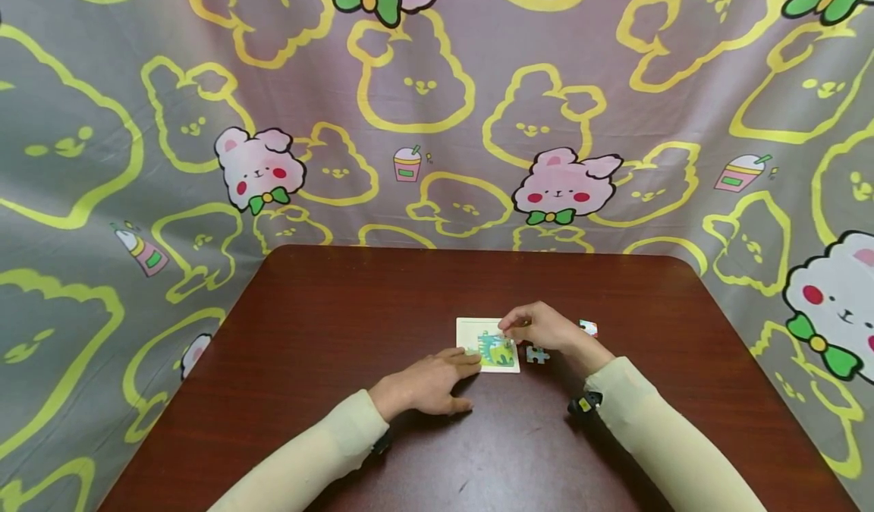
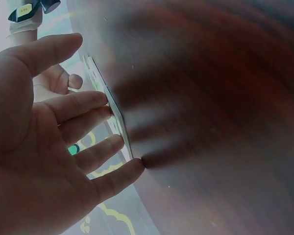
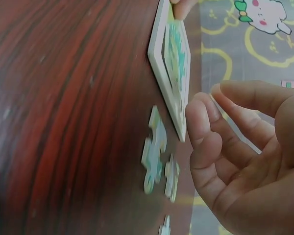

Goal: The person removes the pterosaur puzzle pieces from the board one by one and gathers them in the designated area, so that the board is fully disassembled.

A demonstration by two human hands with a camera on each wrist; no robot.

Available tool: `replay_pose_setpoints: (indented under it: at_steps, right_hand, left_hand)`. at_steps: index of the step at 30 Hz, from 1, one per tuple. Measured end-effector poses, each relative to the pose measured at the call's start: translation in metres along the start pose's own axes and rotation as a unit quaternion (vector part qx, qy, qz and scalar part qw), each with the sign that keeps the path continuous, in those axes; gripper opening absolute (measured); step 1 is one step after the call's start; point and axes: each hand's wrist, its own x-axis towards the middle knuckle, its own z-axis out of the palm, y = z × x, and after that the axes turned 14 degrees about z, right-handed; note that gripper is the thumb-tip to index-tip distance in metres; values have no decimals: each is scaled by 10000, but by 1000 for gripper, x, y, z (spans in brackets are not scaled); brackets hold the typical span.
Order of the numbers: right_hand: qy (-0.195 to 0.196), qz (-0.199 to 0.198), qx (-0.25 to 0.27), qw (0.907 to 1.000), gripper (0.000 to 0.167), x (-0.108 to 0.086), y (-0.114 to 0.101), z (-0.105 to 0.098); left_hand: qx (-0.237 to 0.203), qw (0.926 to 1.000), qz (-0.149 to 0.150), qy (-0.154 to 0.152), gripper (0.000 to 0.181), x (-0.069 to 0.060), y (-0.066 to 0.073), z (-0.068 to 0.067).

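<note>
A small jigsaw tray point(image 1: 467, 325) with a pale rim lies on the table, partly filled with a green and blue picture point(image 1: 497, 351). My left hand point(image 1: 432, 382) rests at its near left edge. The fingers are straight and spread, their tips touching the rim in the left wrist view. Over the tray's right side is my right hand point(image 1: 544, 327), its fingers bent and tips close together in the right wrist view point(image 3: 245, 147). Whether a piece sits between those fingertips is hidden. A loose puzzle piece point(image 1: 537, 355) lies just right of the tray, below the right hand.
Another loose piece point(image 1: 589, 328) lies beyond the right wrist. In the right wrist view, several pieces point(image 3: 154, 152) lie beside the tray. The dark red wooden table point(image 1: 355, 292) reaches a patterned cloth point(image 1: 464, 148) hanging behind and at the sides.
</note>
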Motion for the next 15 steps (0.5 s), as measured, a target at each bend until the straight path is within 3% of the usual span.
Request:
replay_pose_setpoints:
  at_steps: [15]
  right_hand:
    - [140, 48, -86, 9999, 18, 13, -12, 19]
  left_hand:
    - [98, 9999, 17, 26, 65, 3, 1, -2]
